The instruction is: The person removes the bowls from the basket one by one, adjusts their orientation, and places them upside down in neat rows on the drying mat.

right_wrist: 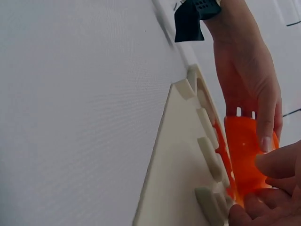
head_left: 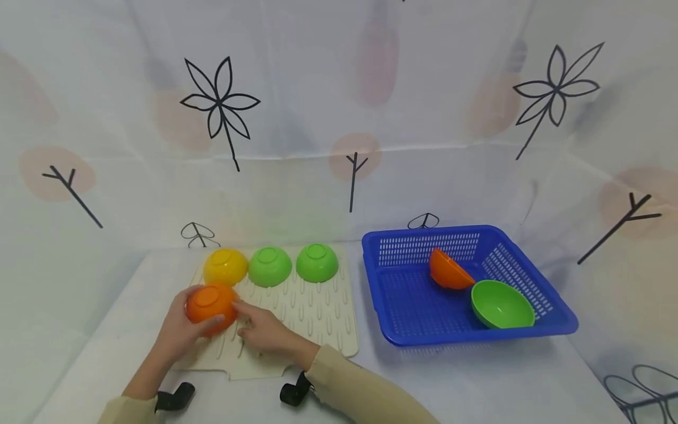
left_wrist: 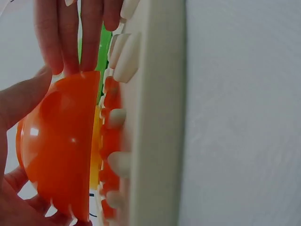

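An upside-down orange bowl [head_left: 209,309] is over the cream drying rack [head_left: 307,318], its rim right at the rack's pegs in the left wrist view. My left hand [head_left: 177,324] grips it from the left, thumb on the near side and fingers round the far side. From the right, my right hand [head_left: 267,333] touches the bowl with its fingertips, fingers mostly straight in the left wrist view. Behind it, a yellow bowl [head_left: 225,267] and two green bowls, one in the middle [head_left: 270,267] and one at right [head_left: 316,263], sit upside down along the rack's back.
Right of the rack stands a blue basket [head_left: 408,338]. Inside it, an orange bowl [head_left: 449,271] lies tilted on its side and a green bowl [head_left: 502,305] leans with its opening toward me. A patterned cloth [head_left: 296,194] hangs behind the white table [head_left: 424,377].
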A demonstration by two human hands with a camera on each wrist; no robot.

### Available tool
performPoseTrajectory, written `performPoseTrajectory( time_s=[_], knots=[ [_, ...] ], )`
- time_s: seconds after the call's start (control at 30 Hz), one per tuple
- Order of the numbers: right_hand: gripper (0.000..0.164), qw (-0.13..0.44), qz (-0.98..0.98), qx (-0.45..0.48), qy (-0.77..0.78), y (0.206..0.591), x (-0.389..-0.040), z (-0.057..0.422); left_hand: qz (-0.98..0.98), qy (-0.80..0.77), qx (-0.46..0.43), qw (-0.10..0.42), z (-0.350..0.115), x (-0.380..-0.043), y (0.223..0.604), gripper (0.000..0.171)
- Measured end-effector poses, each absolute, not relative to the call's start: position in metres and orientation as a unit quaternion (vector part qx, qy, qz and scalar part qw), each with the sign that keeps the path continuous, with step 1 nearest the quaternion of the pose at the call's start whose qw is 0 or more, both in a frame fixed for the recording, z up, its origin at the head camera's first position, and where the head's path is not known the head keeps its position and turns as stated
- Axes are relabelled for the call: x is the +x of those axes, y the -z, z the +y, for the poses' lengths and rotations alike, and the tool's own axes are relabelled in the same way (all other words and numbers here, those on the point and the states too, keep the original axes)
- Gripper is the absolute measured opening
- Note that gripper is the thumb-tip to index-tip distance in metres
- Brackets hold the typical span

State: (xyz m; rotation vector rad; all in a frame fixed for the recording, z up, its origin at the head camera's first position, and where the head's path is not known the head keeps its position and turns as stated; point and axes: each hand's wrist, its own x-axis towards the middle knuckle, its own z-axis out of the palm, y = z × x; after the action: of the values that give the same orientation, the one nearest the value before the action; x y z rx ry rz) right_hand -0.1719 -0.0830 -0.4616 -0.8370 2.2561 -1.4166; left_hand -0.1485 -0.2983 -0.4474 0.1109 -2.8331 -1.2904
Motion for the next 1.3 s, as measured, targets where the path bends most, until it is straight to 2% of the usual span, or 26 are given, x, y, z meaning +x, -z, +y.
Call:
performPoseTrajectory(
  time_s=[0.33,0.83,1.3],
  knots=[
    [0.058,0.179,0.829,-0.333,0.413,0.459,-0.174,-0.087,-0.905,0.421,0.064,0.003,-0.302,-0.153,0.455,0.102],
    [0.056,0.179,0.817,-0.288,0.466,0.449,-0.172,-0.075,-0.905,0.418,0.079,-0.007,-0.302,-0.154,0.452,0.094],
    [0.043,0.104,0.791,-0.255,0.546,0.401,-0.172,-0.033,-0.908,0.41,0.089,-0.015,-0.302,-0.156,0.453,0.094]
  ],
)
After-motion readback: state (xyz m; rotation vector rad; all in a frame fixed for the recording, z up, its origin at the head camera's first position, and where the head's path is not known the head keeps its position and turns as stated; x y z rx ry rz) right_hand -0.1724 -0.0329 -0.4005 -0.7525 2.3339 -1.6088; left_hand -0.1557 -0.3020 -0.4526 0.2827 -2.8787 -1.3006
